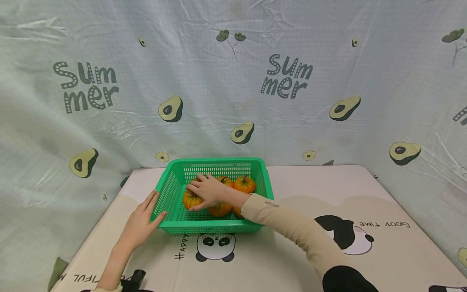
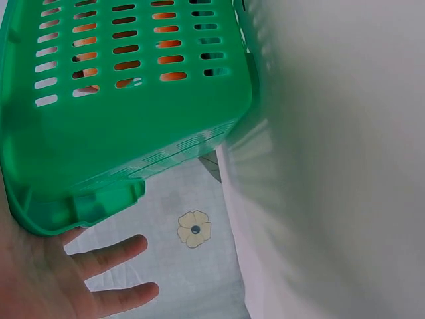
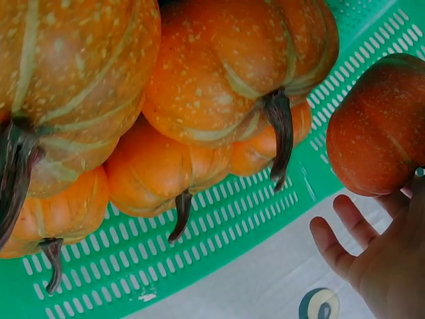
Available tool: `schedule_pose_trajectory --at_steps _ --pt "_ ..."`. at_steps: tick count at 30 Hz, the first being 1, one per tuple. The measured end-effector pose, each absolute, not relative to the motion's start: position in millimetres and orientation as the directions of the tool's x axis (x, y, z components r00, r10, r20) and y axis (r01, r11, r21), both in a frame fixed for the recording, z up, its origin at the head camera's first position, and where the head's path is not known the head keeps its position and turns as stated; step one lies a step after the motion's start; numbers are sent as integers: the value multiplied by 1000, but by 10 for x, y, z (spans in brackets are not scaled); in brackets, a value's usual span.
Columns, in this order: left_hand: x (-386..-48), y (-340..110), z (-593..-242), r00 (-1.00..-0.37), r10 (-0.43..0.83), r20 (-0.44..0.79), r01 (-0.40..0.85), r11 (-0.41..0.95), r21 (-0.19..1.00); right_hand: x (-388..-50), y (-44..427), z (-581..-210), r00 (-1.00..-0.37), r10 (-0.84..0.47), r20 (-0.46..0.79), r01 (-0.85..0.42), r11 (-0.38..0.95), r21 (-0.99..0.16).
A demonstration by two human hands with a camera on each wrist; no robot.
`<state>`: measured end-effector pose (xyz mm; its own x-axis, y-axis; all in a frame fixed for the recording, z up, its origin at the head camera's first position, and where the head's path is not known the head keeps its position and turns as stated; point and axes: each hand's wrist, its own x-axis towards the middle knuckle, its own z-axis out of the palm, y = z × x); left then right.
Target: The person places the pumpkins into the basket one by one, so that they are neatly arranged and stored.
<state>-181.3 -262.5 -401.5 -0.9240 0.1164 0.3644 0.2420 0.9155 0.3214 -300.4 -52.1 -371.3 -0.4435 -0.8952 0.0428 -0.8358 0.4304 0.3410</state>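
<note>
A green slotted plastic basket (image 1: 215, 228) holds several orange miniature pumpkins (image 1: 245, 184) with dark stems and pale ribs. Inside its left part, my right hand (image 1: 210, 191) grips a pumpkin (image 1: 191, 200), thumb on the near side and fingers over the far side. In the right wrist view this pumpkin (image 3: 378, 126) is redder and sits against the fingers; the thumb is hidden. At the basket's left end, my left hand (image 1: 140, 222) touches the rim with its fingers spread and fairly straight. The left wrist view shows that hand (image 2: 50, 282) beneath the rim corner.
The basket stands near the back of a pale table (image 1: 299, 259) printed with pandas and lettering. Behind and beside the table hangs a light cloth (image 1: 204, 81) with avocado and "summer" prints. A black strap (image 1: 134, 280) is at the left wrist.
</note>
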Motion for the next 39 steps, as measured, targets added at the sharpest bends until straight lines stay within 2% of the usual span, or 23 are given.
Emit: schedule_pose_trajectory --at_steps 6,17,27,39 --pt "-1811 -2623 -4002 -923 113 367 241 915 324 -2991 -583 -3771 -455 -890 -20 -818 409 405" --pt "-1815 -2627 -4014 -923 119 367 251 908 337 -2987 -651 -3862 -463 -885 -55 -784 380 490" --pt "-1803 -2627 -4012 -924 117 364 249 906 342 -3029 -641 -3896 -527 -845 -90 -779 438 448" --pt "-1827 -2644 -4045 -914 131 384 269 903 334 -3035 -624 -3884 -536 -835 -126 -789 442 427"
